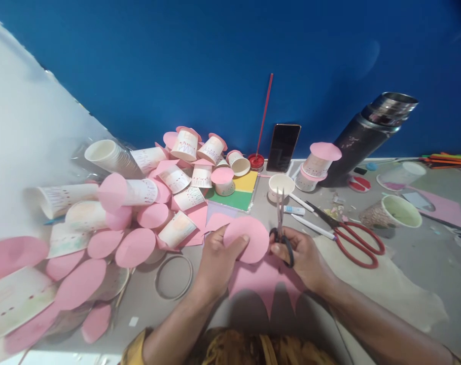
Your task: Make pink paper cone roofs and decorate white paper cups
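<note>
My left hand [217, 253] pinches a pink paper circle [249, 238] by its left edge, holding it just above the table. My right hand [302, 253] is closed through the black handles of small scissors [281, 223], whose blades point up and away beside the circle's right edge. Under both hands lies a pink paper scrap [264, 281] with pointed cut-outs.
A heap of decorated paper cups with pink circle lids [169, 187] fills the left. Red-handled scissors [352, 238], pens, a glue tube, an open cup [281, 185], a phone [283, 147], a dark flask [367, 134], a wire ring [174, 276] and a green-lined cup [399, 210] lie around.
</note>
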Available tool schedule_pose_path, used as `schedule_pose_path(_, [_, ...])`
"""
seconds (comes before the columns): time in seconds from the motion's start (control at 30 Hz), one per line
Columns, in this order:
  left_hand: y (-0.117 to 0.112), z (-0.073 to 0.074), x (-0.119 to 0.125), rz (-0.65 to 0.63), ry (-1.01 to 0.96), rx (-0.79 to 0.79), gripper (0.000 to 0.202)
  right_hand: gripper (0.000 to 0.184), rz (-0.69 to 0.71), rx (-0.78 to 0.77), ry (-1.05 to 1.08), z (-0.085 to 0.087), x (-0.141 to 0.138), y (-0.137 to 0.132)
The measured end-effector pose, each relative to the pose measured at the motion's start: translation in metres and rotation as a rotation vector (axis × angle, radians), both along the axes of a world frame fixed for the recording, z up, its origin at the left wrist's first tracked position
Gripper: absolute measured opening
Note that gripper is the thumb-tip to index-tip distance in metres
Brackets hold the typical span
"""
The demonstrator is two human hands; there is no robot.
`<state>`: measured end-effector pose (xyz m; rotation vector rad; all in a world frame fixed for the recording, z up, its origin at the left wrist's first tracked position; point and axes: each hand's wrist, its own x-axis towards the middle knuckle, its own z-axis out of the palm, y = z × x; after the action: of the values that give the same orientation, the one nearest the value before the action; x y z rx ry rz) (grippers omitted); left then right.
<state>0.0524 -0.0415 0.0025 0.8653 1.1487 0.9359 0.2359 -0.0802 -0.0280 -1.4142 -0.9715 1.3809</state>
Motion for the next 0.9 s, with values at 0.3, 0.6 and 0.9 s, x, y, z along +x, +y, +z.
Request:
schedule_pose_path(0.3, [0.001,-0.007,0.003,-0.198,-0.154,-0.163,0.045,0.035,-0.024,0.163,-0.116,-0.006,0.016,0.000])
schedule_pose_path(0.6, [0.002,-0.003,0.002,-0.369,-0.286,-0.310,0.038,0.034,0.162,0.370,-0.258,0.002,0.018,-0.007])
schedule_pose_path(0.9, [-0.004,-0.002,0.005,-0.453,-0.169,-0.012,0.057,0.014,0.039,0.307,-0.399,0.001,0.012,-0.007])
